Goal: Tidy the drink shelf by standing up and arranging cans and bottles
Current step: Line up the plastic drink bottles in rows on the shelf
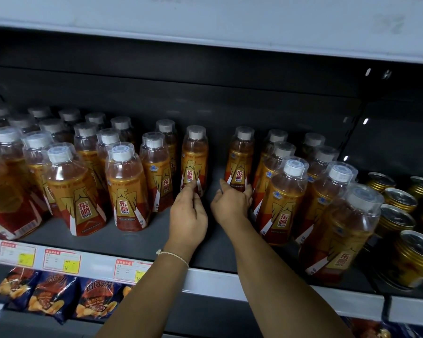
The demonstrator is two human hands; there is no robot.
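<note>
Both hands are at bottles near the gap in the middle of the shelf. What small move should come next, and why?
Probably slide the bottle that the right hand grips leftward, toward the bottle that the left hand touches. A bare gap separates them, while the other rows stand close together.

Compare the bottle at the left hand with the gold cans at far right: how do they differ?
The bottle is tall, see-through plastic with amber drink and a white cap; the gold cans are short, opaque metal with pull-tab tops. The left hand touches the bottle's label; no hand touches the cans. Both stand upright on the same shelf.
</note>
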